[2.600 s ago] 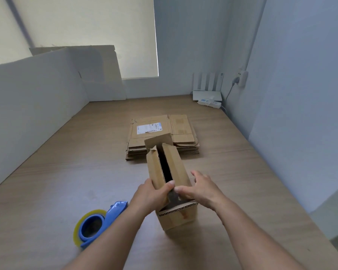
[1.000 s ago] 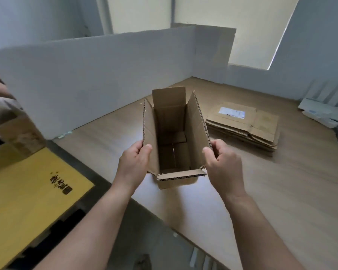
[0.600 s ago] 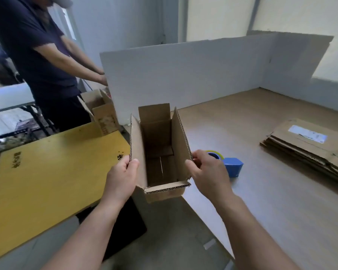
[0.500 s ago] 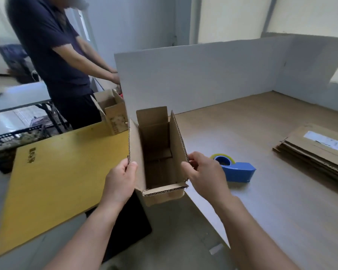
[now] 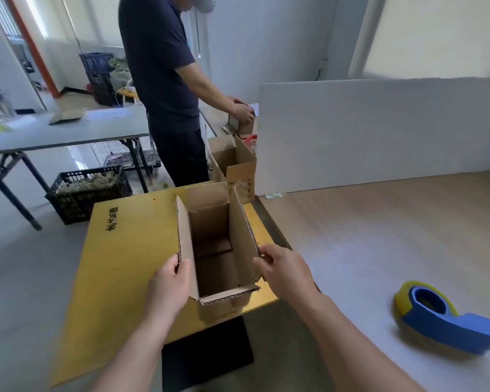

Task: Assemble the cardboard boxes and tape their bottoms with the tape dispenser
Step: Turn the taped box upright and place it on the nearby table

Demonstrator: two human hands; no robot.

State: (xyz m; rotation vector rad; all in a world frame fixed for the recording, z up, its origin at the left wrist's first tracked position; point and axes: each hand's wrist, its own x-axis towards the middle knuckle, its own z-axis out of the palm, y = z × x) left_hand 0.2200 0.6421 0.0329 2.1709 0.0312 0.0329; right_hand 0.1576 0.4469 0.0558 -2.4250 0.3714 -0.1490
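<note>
Over the yellow board point(image 5: 125, 264), pinching side flaps of the cardboard box point(image 5: 215, 267) with left hand point(image 5: 169, 287) and right hand point(image 5: 286, 274), long axis pointing away, tape dispenser point(image 5: 441, 321) off right on the tabletop point(image 5: 379, 236).

- The single head-worn view looks forward and steeply down along both forearms.
- It sits close above the left hand point(image 5: 169, 281) and right hand point(image 5: 285, 274), which grip the cardboard box point(image 5: 218, 250) at centre frame.
- The wide lens takes in the wooden table point(image 5: 379, 236) on the right, its left edge near the middle, and a standing person point(image 5: 164, 80) at the top.
</note>
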